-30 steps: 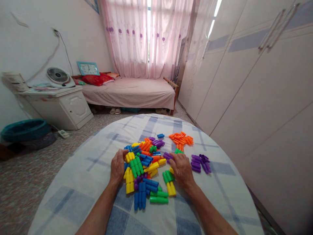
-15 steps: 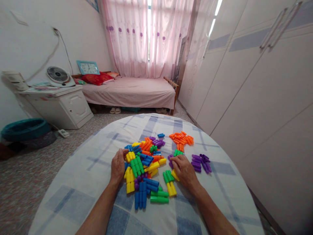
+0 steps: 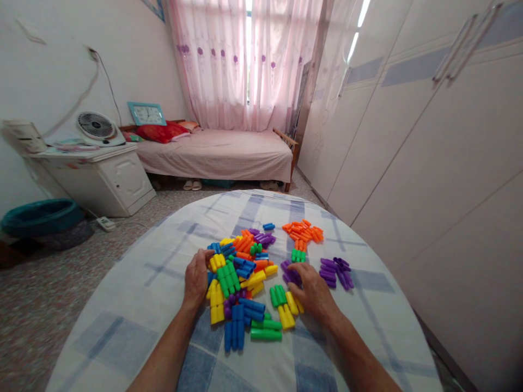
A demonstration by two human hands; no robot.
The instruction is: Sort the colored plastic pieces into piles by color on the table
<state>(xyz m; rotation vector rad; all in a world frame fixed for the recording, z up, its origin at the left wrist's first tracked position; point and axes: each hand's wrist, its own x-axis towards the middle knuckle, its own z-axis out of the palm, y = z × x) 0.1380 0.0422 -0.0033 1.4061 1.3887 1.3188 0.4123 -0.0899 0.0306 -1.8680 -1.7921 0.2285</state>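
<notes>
A mixed pile of tube-shaped plastic building blocks (image 3: 229,279) in blue, green, yellow, orange and purple lies on the cloth-covered table. My left hand (image 3: 196,276) rests at the pile's left edge, fingers loosely extended and the fingertips at the blue and yellow blocks, gripping none that I can see. My right hand (image 3: 311,284) has thumb and fingers around purple blocks (image 3: 290,271) right of the pile; the fingers partly hide them. Just below it are joined green blocks (image 3: 278,295) and yellow blocks (image 3: 287,316).
Orange blocks (image 3: 303,231) form a group at the back right, with joined green blocks (image 3: 298,255) in front. More purple blocks (image 3: 335,272) lie right of my right hand. One small blue piece (image 3: 268,226) sits behind the pile. A bed (image 3: 216,152) stands beyond the table.
My right hand has shifted slightly right and toward me, and the purple blocks at its fingers have moved with it. More of the yellow blocks below shows. My left hand is nearly still.
</notes>
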